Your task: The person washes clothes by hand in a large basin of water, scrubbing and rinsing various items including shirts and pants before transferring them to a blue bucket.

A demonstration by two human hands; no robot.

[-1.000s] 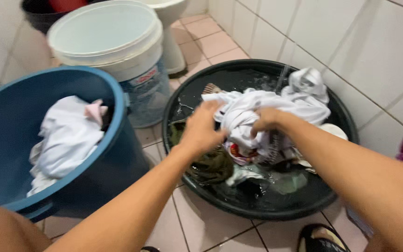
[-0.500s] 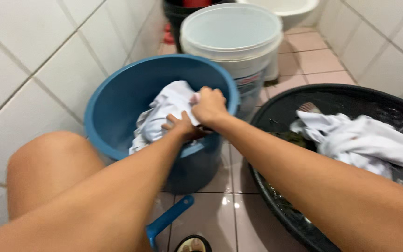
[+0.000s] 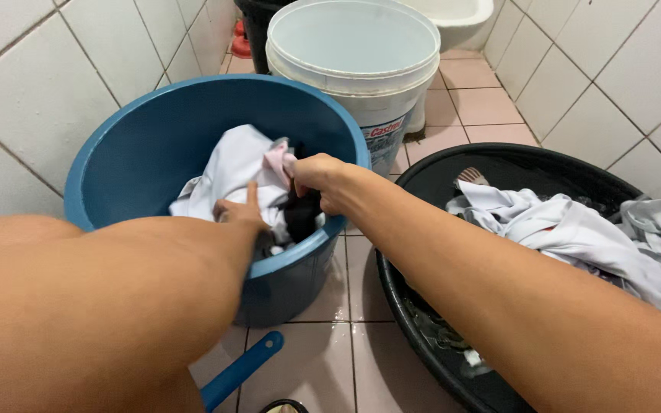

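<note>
Both hands have pushed deeper into the blue tub, right hand clenched on dark cloth, left hand pressing white laundry, fingers loose.

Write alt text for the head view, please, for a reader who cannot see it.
Both hands reach into a blue tub of clothes; the right hand grips a dark garment, the left hand rests on white cloth. A black basin of laundry sits beside it.
</note>
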